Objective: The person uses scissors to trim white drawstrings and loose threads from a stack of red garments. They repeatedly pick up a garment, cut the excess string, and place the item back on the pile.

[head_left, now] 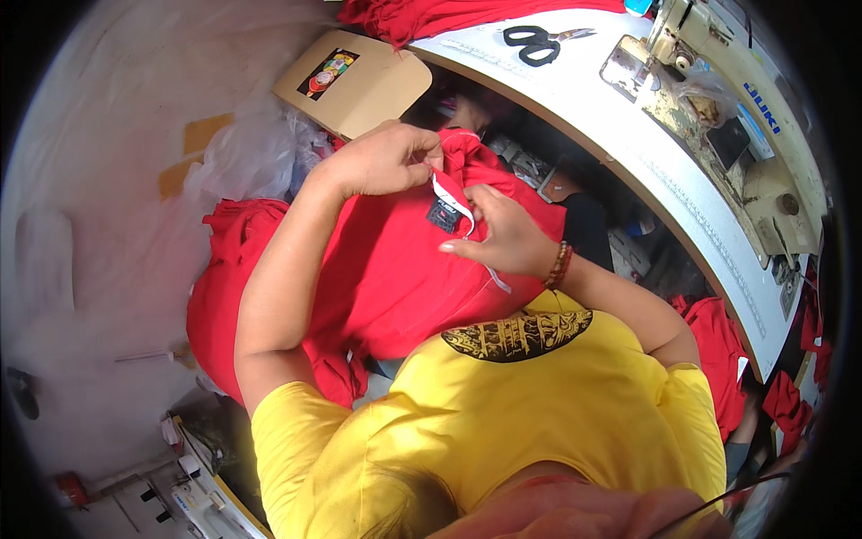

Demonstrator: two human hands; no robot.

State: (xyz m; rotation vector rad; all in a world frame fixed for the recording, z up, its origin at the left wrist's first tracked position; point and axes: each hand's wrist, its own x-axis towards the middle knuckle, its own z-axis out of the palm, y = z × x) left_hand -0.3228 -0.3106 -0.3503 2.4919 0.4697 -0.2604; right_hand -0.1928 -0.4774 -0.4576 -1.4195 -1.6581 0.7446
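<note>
A red shirt [386,260] lies spread over my lap. White tape [460,199] runs along its neckline, and a black label [443,216] hangs just below the tape. My left hand [386,160] pinches the neckline edge at the far end of the tape, its fingertips pressed together on the cloth. Close to the label, my right hand [512,234] has its thumb and fingers closed around the other end of the taped edge. A bead bracelet [559,265] circles my right wrist. A loose white strip [498,280] lies on the shirt below that hand.
Ahead and to the right curves a white table [575,99] bearing black-handled scissors [539,45] and a sewing machine [763,162]. A cardboard box [355,85] and a clear plastic bag [256,162] are at the far left. More red cloth [714,350] hangs beside my right arm.
</note>
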